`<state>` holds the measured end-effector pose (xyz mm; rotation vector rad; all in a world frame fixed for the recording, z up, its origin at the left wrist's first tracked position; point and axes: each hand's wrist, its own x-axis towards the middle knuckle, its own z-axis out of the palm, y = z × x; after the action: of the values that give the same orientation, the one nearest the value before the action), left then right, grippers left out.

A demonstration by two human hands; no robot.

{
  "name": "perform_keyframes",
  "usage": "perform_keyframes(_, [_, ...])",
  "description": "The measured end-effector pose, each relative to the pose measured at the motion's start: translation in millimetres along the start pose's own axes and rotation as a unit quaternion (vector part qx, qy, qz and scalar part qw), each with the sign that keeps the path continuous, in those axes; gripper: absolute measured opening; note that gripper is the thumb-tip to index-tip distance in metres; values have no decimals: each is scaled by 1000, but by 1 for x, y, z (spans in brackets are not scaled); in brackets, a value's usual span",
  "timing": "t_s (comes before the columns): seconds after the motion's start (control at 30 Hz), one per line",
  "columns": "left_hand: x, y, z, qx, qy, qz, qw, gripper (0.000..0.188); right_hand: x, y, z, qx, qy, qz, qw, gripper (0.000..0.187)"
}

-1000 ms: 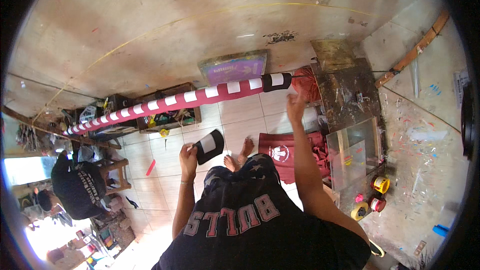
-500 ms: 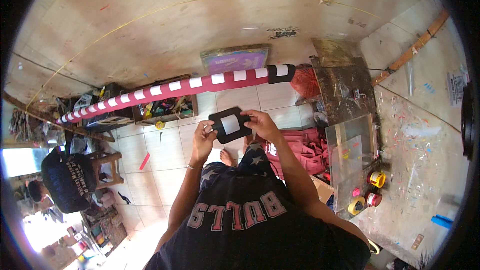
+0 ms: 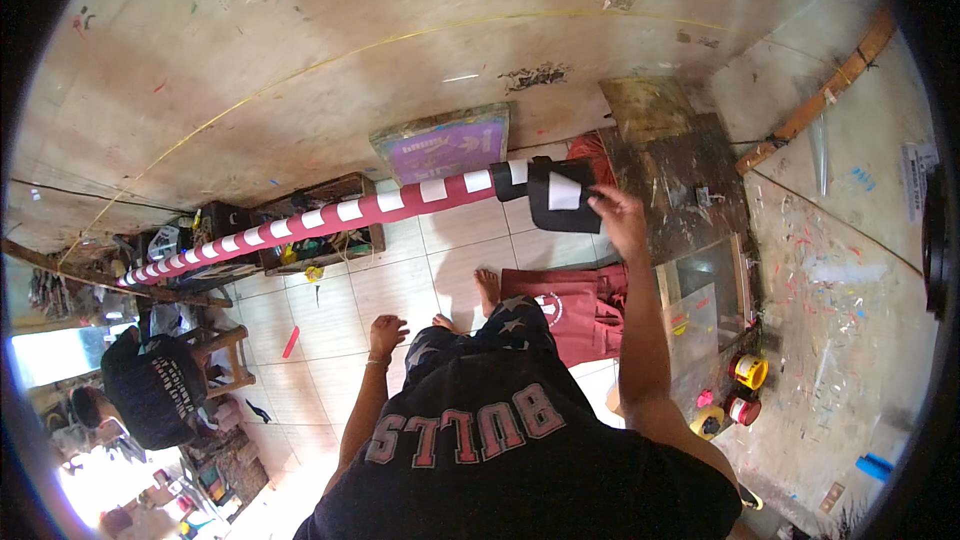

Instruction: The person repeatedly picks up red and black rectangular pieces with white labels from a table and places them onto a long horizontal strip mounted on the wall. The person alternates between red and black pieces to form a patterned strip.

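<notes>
With its right edge pinched in my right hand [image 3: 620, 212], a flat black cloth piece [image 3: 545, 210] bearing a white rectangle is held out ahead of me. It overlaps the right end of a long row of maroon cloth pieces [image 3: 385, 202] with white rectangles, where another black piece [image 3: 510, 180] hangs. Whether the held piece touches that row I cannot tell. Lower on the left, my left hand [image 3: 386, 336] hovers over the tiled floor [image 3: 360, 290] with fingers apart and nothing in it.
Maroon cloth [image 3: 580, 315] lies in a pile by my right leg. Beyond the row, a purple-panelled frame [image 3: 445, 147] leans on the wall. Right are a framed screen [image 3: 710, 290] and paint tubs [image 3: 750, 372]; left, a wooden stool [image 3: 228, 360] and a cluttered crate [image 3: 350, 243].
The black cloth piece has gone from between both hands near my body, out and right to the row's end, in my right hand alone. My left hand has let go and dropped back.
</notes>
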<state>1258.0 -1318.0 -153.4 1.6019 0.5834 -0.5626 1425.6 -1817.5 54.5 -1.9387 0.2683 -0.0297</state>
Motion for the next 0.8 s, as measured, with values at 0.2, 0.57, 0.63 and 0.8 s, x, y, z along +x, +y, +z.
perform_keyframes(0.2, [-50, -22, -1, -58, 114, -221, 967, 24, 82, 31, -22, 19, -39, 30, 999, 42])
perform_keyframes(0.57, [-78, -30, 7, -145, 135, -195, 961, 27, 106, 85, -7, 59, -66, 65, 994, 46])
perform_keyframes(0.63, [-76, -13, 10, -97, 127, -182, 970, 29, 100, 89, -8, 69, -28, 15, 997, 43])
perform_keyframes(0.8, [-95, -21, -6, -221, 136, -97, 961, 28, 71, 195, 15, 149, 192, -7, 970, 38])
